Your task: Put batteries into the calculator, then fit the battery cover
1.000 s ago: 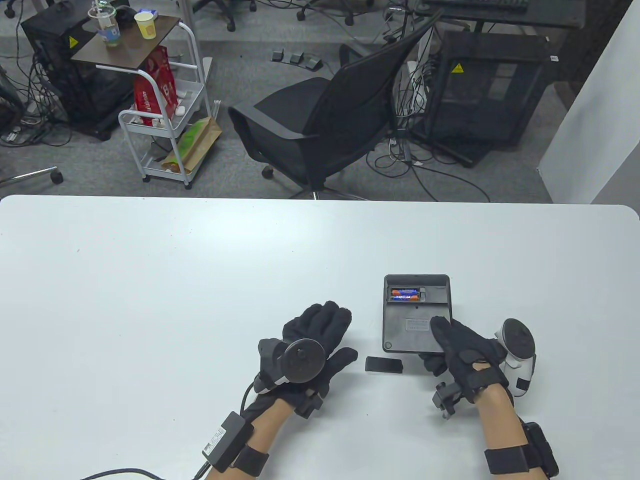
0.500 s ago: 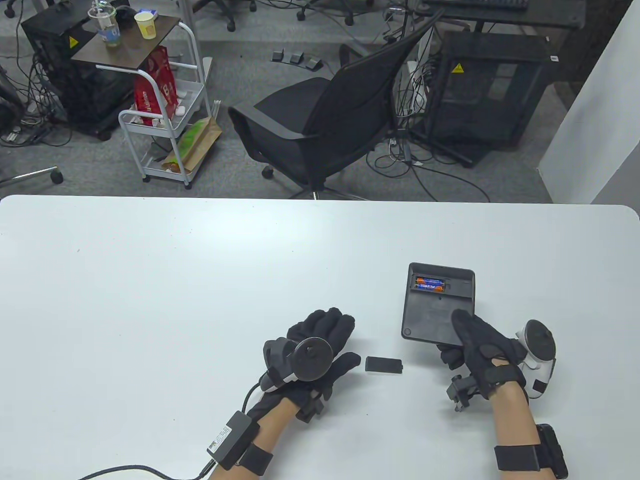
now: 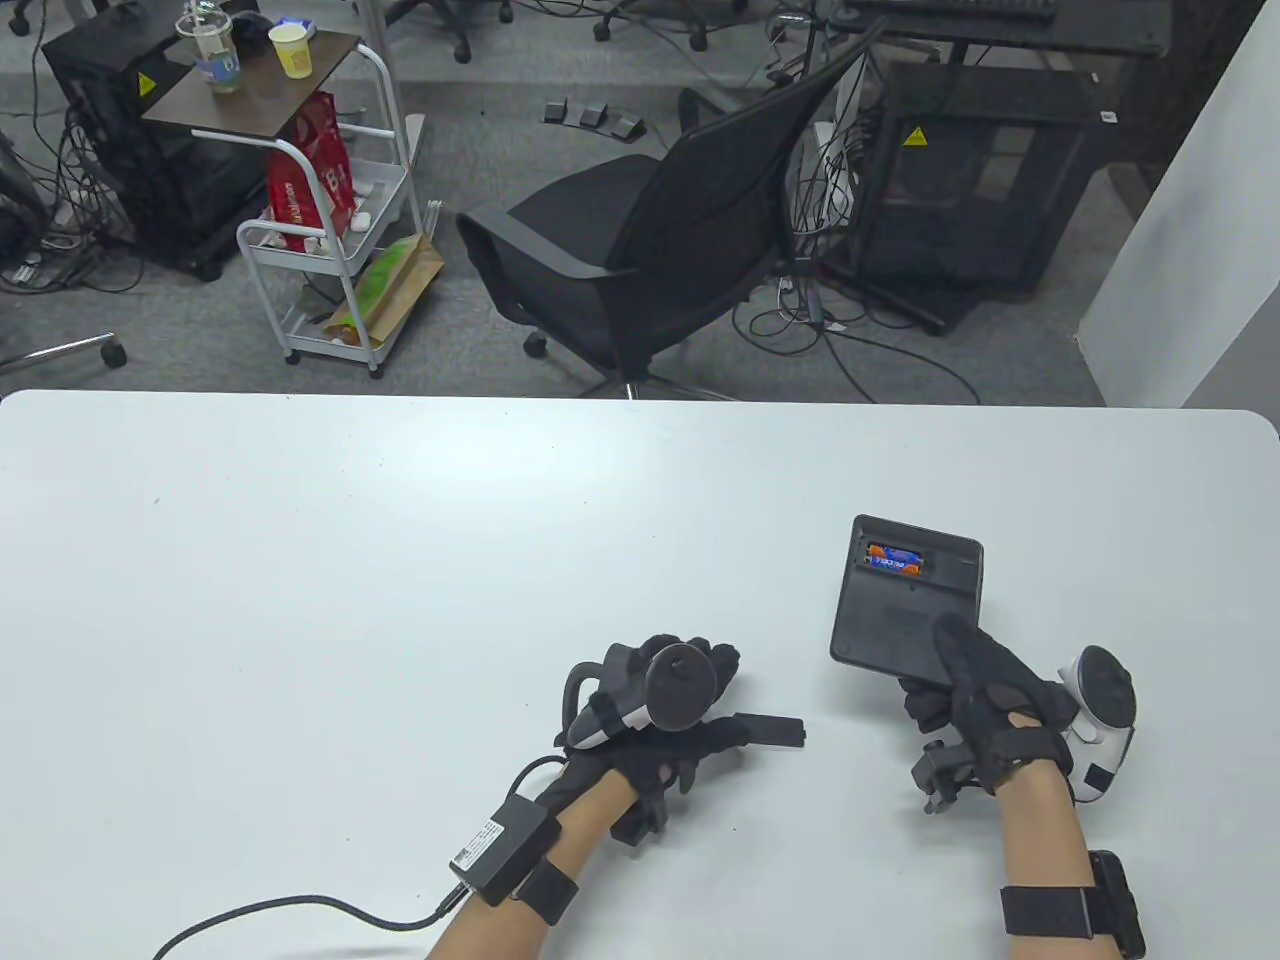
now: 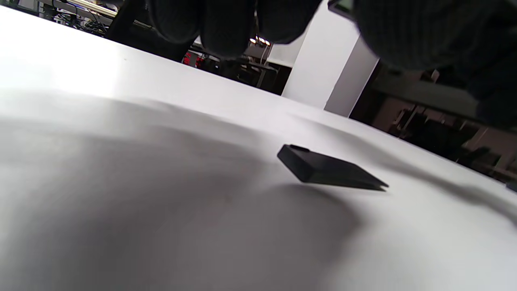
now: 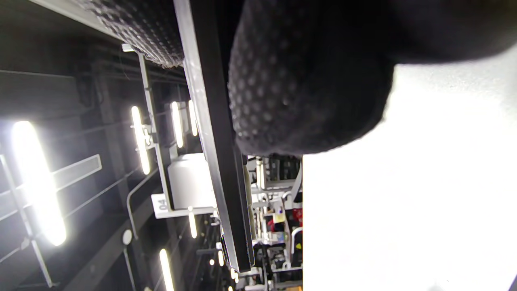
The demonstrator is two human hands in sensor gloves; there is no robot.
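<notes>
1. Gripping one calculator (image 3: 905,605), back up and lifted off the table (image 3: 300,550), the right hand (image 3: 985,700) clamps its near edge.
2. Two batteries (image 3: 896,560) sit in its open bay.
3. One battery cover (image 3: 775,729) lies flat; the left hand (image 3: 680,720) reaches it, fingers apart, thumb at its end.
</notes>
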